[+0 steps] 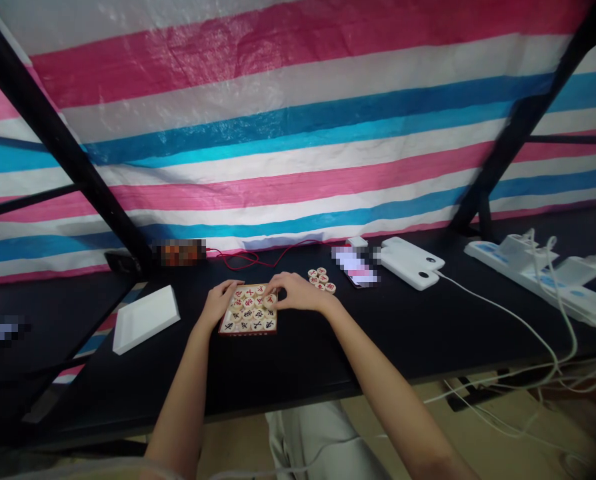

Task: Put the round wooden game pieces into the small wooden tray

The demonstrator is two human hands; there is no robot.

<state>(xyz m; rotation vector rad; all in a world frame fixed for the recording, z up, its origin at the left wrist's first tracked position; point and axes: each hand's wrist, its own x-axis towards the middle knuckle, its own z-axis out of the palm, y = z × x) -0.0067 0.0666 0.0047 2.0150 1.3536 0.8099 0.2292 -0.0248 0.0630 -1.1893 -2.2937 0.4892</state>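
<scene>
A shallow box (pixel 248 333) of round Chinese chess pieces lies on the dark table before me. Rows of pieces with red characters fill its far part, and rows with black characters its near part. My left hand (pixel 219 301) grips the box by its left side, fingers over the far left corner. At the right side, my right hand (pixel 293 292) pinches a red-marked Chinese chess piece (pixel 270 301) over the rows; whether it touches those below I cannot tell. Beyond my right wrist lies a small group of loose red-marked pieces (pixel 321 279).
A white box lid (pixel 147 320) lies at the left. Farther back are a phone (pixel 355 267), a white device (pixel 412 263) with a cable, and a red cord (pixel 243 262). A power strip (pixel 543 277) with plugs stands at the right. Striped sheeting (pixel 298 147) hangs behind.
</scene>
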